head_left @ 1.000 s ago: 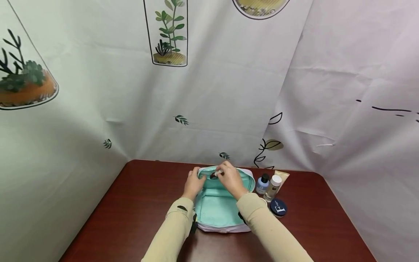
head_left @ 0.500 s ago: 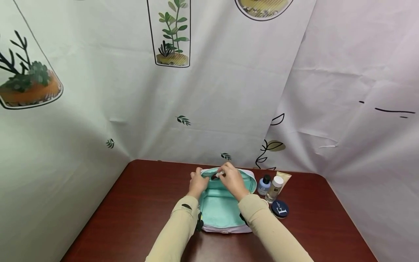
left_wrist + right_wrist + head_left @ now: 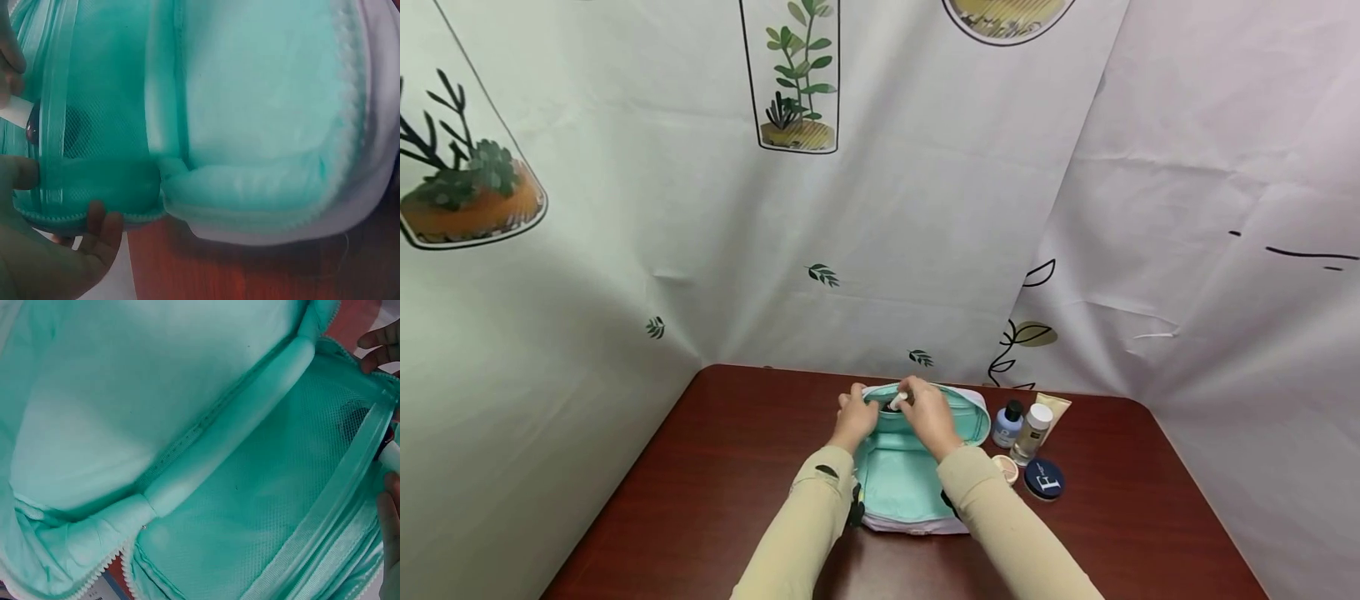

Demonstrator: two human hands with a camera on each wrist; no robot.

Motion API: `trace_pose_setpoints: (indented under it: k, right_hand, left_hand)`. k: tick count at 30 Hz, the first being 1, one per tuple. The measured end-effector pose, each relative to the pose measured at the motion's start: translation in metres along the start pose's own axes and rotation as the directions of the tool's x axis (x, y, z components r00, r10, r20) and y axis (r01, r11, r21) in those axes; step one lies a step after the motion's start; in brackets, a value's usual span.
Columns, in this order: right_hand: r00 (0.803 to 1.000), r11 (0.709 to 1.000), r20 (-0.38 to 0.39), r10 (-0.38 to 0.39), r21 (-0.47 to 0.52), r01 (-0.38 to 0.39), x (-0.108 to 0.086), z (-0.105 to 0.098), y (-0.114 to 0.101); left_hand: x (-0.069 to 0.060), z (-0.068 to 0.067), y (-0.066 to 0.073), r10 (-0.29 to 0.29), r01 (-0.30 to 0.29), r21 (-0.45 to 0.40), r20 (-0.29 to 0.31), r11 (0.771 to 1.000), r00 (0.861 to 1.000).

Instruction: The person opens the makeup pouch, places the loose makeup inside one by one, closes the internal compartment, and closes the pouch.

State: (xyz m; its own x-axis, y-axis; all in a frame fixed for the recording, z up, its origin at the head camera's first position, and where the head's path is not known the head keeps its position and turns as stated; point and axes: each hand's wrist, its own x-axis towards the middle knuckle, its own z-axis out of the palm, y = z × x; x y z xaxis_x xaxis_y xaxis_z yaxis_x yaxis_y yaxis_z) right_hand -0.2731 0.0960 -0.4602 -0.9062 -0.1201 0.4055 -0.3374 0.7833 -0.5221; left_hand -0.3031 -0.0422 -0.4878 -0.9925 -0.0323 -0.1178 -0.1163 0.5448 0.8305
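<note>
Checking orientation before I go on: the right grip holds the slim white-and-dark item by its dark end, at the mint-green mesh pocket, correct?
Wrong end: the right grip holds the slim white-and-dark item by its white end, as the left wrist view shows. It is indeed at the mint-green mesh pocket.

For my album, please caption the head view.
Left hand grips an open teal-lined bag; right hand pinches a white-ended item.
</note>
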Motion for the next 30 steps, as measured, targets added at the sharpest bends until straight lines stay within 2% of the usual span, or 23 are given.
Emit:
trace_pose_setpoints:
  k: [5, 10, 14, 24, 30]
  right_hand:
    - [0.999, 0.999, -0.019, -0.045, -0.013, 0.045, -0.003, 0.006, 0.0]
    - [0.997, 0.996, -0.007, -0.08, -0.029, 0.079, -0.006, 0.01, 0.0]
    - [0.993, 0.99, 0.001, -0.116, -0.085, 0.115, -0.007, 0.013, 0.001]
    - [0.983, 0.97, -0.011, -0.182, -0.166, 0.178, -0.01, 0.018, 0.004]
    - [0.974, 0.951, 0.019, -0.225, -0.216, 0.223, -0.012, 0.019, 0.003]
  left_hand:
    - [-0.001, -0.001, -0.003, 0.024, -0.024, 0.004, 0.005, 1.0, 1.0]
    - [-0.005, -0.003, -0.002, 0.051, -0.051, 0.012, 0.001, 0.999, 0.999]
    - [-0.006, -0.004, 0.0, 0.067, -0.067, 0.024, -0.006, 0.997, 0.998]
    - [-0.01, -0.005, 0.003, 0.06, -0.06, 0.018, 0.004, 0.998, 0.998]
    - [-0.008, -0.005, 0.001, 0.057, -0.057, 0.02, 0.005, 0.998, 0.998]
